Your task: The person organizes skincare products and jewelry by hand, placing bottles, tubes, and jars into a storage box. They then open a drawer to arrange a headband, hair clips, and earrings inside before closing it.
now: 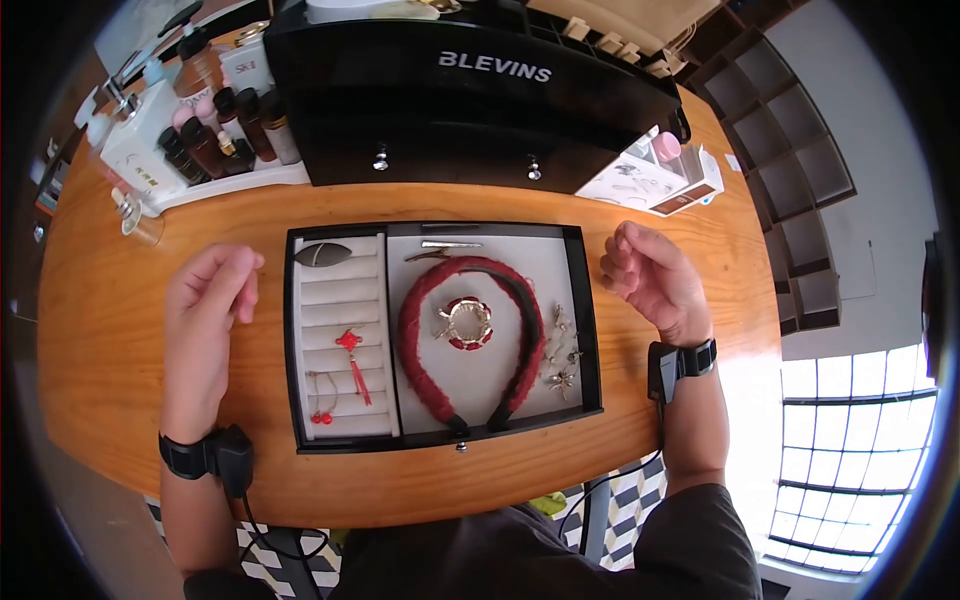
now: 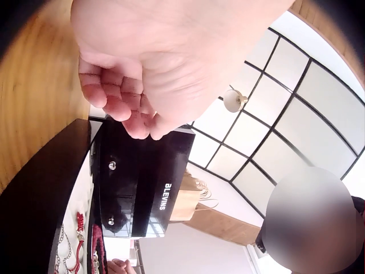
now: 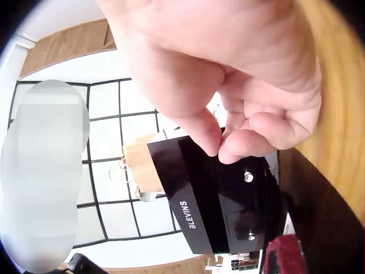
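Observation:
My left hand (image 1: 212, 300) hovers left of a black jewelry tray (image 1: 590, 340), fingers loosely curled round nothing. On the other side, my right hand (image 1: 655, 275) also holds nothing; its thumb and forefinger (image 3: 242, 148) come close together. A red fabric headband (image 1: 418, 365) lies in the tray's wide section, around a gold and red claw-like hair clip (image 1: 468, 323). Silver and dark hair clips (image 1: 452, 244) lie above it, and silvery jewelry (image 1: 562, 378) to its right. The padded left section bears a dark oval clip (image 1: 323, 255), a red knotted tassel (image 1: 350, 342) and red-beaded jewelry (image 1: 321, 417).
Behind the tray stands a black BLEVINS cabinet (image 1: 440, 120) with shiny knobs. Cosmetic bottles crowd a white holder (image 1: 230, 183) at the back left. White boxes (image 1: 650, 185) stand at the back right. The wooden table (image 1: 110, 330) curves at its front edge.

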`<action>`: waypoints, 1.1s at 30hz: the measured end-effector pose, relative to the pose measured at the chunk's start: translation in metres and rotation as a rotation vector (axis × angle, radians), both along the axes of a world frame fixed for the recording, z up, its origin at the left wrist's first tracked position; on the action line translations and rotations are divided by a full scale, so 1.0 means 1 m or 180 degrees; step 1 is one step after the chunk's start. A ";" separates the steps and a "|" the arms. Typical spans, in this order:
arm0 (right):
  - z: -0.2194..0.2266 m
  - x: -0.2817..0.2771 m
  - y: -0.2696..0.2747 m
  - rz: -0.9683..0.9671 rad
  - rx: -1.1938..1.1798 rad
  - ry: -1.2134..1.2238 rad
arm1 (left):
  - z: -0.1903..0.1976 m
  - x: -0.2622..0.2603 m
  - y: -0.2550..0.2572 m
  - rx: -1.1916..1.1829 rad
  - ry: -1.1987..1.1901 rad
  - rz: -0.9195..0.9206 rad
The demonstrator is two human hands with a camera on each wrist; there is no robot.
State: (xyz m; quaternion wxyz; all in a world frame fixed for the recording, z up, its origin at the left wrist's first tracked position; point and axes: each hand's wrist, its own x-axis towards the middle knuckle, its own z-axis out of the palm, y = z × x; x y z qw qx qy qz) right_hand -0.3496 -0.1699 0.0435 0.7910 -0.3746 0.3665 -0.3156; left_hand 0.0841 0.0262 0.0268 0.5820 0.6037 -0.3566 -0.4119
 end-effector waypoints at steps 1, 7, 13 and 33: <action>-0.005 0.000 -0.001 0.0134 0.0038 -0.0087 | -0.003 0.001 -0.001 0.0027 -0.0031 -0.0031; -0.014 -0.001 -0.001 0.0598 0.0068 0.0071 | -0.011 0.004 -0.007 0.0258 0.0050 -0.0026; -0.015 0.001 0.002 0.0454 -0.0037 0.0201 | -0.012 0.002 -0.006 0.0479 -0.0222 -0.0173; -0.015 0.004 0.005 0.0384 -0.0143 0.0322 | -0.008 -0.001 -0.007 0.0493 -0.0336 -0.0444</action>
